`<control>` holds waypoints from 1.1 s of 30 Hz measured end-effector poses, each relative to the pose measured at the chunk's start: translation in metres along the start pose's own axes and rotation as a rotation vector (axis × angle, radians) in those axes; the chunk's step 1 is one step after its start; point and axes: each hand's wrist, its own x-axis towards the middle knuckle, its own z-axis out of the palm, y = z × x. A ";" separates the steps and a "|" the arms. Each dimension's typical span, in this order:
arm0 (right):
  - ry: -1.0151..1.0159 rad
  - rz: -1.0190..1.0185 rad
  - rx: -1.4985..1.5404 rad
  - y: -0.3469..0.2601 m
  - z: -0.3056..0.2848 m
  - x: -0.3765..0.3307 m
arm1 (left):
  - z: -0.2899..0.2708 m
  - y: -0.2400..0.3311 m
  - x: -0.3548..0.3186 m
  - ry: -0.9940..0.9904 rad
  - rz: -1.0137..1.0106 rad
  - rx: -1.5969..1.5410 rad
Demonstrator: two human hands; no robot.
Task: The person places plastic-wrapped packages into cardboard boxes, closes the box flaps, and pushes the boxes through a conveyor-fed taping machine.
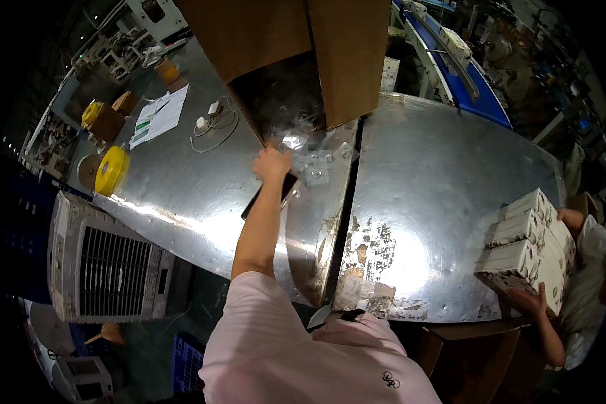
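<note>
My left hand reaches forward across the metal table, fingers curled at the lower corner of a large open cardboard box. Shiny clear plastic lines the box's dark inside and spills out beside the hand. Whether the fingers pinch the cardboard or the plastic is unclear. A flat black object lies on the table under my forearm. Small clear packets lie just right of the hand. My right hand is out of sight.
Yellow tape rolls, papers and a white cable lie at the left. A second metal table adjoins on the right. There a co-worker's hand holds stacked white boxes. A grey fan unit stands low left, a blue conveyor behind.
</note>
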 end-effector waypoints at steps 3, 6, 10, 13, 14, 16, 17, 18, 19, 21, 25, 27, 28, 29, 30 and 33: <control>0.015 0.111 0.283 0.003 -0.001 0.006 | 0.028 0.020 -0.015 0.134 0.170 0.049; -0.064 0.546 0.748 0.003 0.009 -0.003 | 0.052 0.032 -0.031 0.262 0.371 -0.002; -0.361 0.658 1.054 -0.064 -0.007 -0.073 | 0.049 0.035 -0.054 0.357 0.577 -0.299; -0.531 0.687 1.185 -0.124 -0.023 -0.121 | 0.036 0.007 -0.055 0.521 0.532 -0.091; -0.563 0.691 1.212 -0.132 -0.023 -0.128 | 0.032 -0.005 -0.053 0.566 0.366 0.000; -0.603 0.708 1.253 -0.141 -0.032 -0.145 | 0.037 -0.006 -0.052 0.433 0.170 0.061; -0.596 0.754 1.272 -0.137 -0.035 -0.141 | 0.036 -0.001 -0.052 0.275 0.131 0.044; -0.534 0.824 1.283 -0.121 -0.029 -0.124 | 0.032 -0.003 -0.053 0.124 0.078 0.038; -0.458 0.901 1.290 -0.093 -0.012 -0.104 | 0.028 -0.003 -0.058 0.166 0.118 0.065; -0.404 0.969 1.306 -0.063 -0.002 -0.109 | 0.049 0.034 -0.070 0.206 0.247 0.073; -0.481 0.962 1.333 -0.069 -0.020 -0.145 | 0.087 0.099 -0.098 0.299 0.375 0.032; -0.561 0.940 1.351 -0.075 -0.037 -0.175 | 0.096 0.124 -0.112 0.259 0.439 -0.009; -0.619 0.928 1.382 -0.075 -0.051 -0.192 | 0.107 0.137 -0.122 0.226 0.527 -0.019; -0.669 0.931 1.425 -0.072 -0.064 -0.205 | 0.116 0.148 -0.130 0.194 0.609 -0.024; -0.738 0.948 1.497 -0.061 -0.077 -0.214 | 0.123 0.154 -0.142 0.153 0.679 -0.078; -1.069 1.094 1.821 -0.003 -0.126 -0.227 | 0.129 0.163 -0.159 0.118 0.818 -0.228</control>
